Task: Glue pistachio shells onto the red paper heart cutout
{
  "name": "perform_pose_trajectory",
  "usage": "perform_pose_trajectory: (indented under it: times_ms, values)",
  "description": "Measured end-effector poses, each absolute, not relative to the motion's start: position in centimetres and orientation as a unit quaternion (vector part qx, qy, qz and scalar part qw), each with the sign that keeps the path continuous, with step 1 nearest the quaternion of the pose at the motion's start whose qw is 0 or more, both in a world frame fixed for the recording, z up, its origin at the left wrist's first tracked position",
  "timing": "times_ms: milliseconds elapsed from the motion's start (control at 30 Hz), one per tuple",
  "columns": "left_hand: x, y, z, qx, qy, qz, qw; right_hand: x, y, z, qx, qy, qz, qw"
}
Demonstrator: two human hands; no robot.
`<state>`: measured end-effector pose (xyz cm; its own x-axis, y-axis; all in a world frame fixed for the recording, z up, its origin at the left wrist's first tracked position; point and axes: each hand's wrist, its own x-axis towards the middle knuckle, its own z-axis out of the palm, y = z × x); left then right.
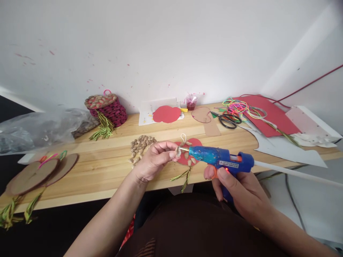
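Looking down through the head camera, the left hand (pixel 154 161) pinched a small pale shell (pixel 178 152) between thumb and fingertips, held just over the red paper shape (pixel 190 154) that lay near the front edge of the wooden table (pixel 107 167). The right hand (pixel 241 191) was wrapped around the grip of the blue glue gun (pixel 222 159), a finger on its orange trigger, the nozzle touching the shell. The shell looked light, hard and brittle, best held by its edges, clear of the hot tip. The gun seemed rigid and easy to steady by its handle. A heap of loose shells (pixel 140 146) sat just left of the red shape; scissors (pixel 227 119) and neon cords (pixel 238 106) lay farther back right.
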<state>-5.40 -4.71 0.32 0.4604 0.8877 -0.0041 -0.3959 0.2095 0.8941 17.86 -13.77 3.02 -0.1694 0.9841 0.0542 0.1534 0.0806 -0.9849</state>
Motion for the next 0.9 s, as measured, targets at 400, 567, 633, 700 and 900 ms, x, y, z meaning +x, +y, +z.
perform_pose_trajectory:
  times_ms: [400,567,633,700,900]
  values:
    - [-5.4,-5.2,0.2,0.459,0.28,0.442,0.718,18.2,-14.4,2.5,-0.472,-0.596,0.489,0.427]
    - [-5.3,-5.3,0.3,0.46,0.282,0.44,0.718,18.2,-14.3,2.5,-0.473,-0.598,0.486,0.427]
    - [-5.3,-5.3,0.3,0.463,0.283,0.438,0.717,18.2,-14.3,2.4,-0.473,-0.596,0.487,0.429]
    - [-5.3,-5.3,0.3,0.465,0.284,0.436,0.716,18.3,-14.3,2.3,-0.471,-0.595,0.489,0.431]
    - [-5.2,-5.2,0.1,0.466,0.288,0.434,0.715,18.6,-14.3,2.0,-0.466,-0.598,0.488,0.432]
